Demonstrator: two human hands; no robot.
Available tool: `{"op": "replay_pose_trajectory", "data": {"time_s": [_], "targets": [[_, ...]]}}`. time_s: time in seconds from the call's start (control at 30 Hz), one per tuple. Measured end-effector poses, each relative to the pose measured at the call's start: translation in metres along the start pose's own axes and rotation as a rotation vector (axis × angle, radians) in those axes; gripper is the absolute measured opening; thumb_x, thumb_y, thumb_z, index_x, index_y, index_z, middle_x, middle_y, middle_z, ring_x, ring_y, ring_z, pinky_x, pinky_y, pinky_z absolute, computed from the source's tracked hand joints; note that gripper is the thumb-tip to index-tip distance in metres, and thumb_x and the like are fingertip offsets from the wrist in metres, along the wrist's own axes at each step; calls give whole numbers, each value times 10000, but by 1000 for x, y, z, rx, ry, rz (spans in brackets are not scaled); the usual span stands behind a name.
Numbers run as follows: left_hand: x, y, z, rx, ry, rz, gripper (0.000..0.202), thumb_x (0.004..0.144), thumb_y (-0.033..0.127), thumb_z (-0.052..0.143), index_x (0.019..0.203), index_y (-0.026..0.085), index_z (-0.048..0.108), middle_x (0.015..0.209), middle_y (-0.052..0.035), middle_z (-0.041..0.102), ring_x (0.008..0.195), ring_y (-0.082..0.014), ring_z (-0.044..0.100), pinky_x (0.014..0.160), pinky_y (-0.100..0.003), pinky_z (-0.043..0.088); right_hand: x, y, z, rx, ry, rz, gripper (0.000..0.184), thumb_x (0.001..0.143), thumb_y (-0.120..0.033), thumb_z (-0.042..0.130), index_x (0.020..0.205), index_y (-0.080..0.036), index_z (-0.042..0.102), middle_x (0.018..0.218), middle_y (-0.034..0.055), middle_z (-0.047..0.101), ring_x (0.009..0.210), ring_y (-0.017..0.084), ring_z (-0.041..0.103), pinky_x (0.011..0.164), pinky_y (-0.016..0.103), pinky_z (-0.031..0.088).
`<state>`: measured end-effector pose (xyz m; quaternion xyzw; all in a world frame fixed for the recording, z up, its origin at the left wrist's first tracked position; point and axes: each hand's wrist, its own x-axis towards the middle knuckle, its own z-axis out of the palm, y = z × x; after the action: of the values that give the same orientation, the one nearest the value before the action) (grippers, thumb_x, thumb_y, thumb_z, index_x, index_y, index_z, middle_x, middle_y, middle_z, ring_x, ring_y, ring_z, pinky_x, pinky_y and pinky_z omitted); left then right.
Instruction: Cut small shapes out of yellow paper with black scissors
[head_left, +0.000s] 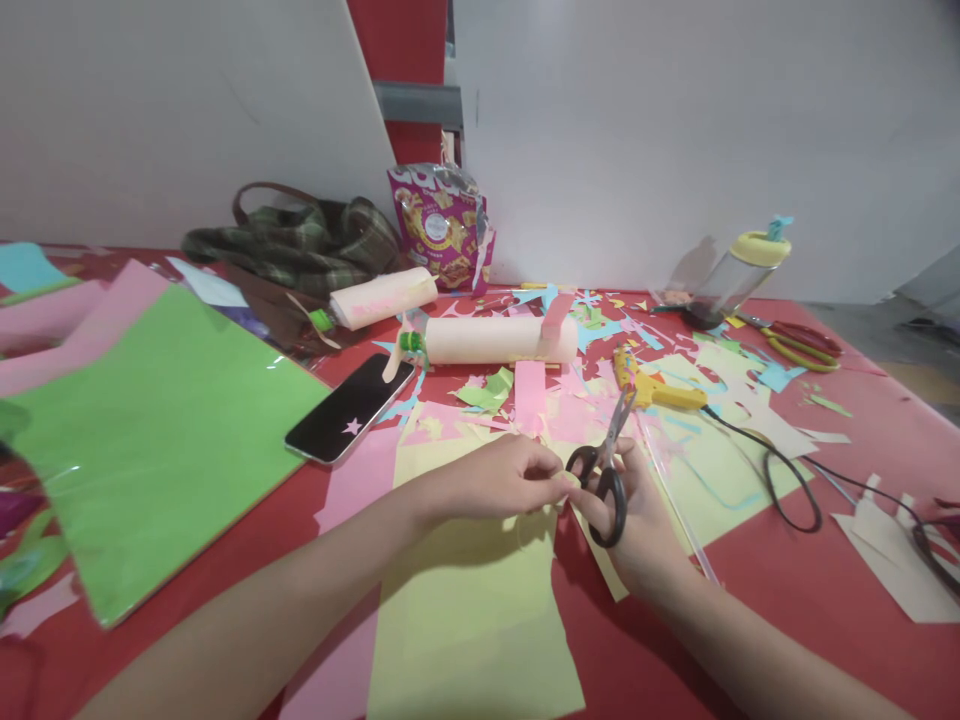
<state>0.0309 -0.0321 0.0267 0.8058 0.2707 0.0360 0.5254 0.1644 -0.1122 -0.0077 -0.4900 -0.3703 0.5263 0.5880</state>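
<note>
My left hand (510, 478) pinches a small piece of pale yellow paper (568, 482) between thumb and fingertips. Close against it, my right hand (646, 515) grips a pair of scissors (615, 510) with black handles, blades pointing up and away from me. The right thumb also meets the paper piece at the left fingertips. Under both hands lies a large pale yellow sheet (465, 620), overlapping a pink sheet (330, 640). A narrow yellow strip (611, 575) extends below the right hand.
Ahead lie two paper-wrapped bottles (487, 341) (386, 298) among scraps. A phone (349, 408) and green sheets (165, 430) are left. To the right are a yellow glue gun (667, 394) with a black cord (780, 440), red-and-yellow-handled tools (806, 345) and a clear bottle (739, 275).
</note>
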Motion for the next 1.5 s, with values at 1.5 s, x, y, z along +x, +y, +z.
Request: {"op": "replay_pose_trajectory", "data": {"time_s": [1.5], "targets": [[-10,11,-22,137,259,27,271,774,318,351,565,148,373,533,48,311,504,-63,306,461,-183,228,-7,6,-7,54,-460,110,317,689,-478,528,850,-242,389,797,6,436,507,75,376,519,240,395]]}}
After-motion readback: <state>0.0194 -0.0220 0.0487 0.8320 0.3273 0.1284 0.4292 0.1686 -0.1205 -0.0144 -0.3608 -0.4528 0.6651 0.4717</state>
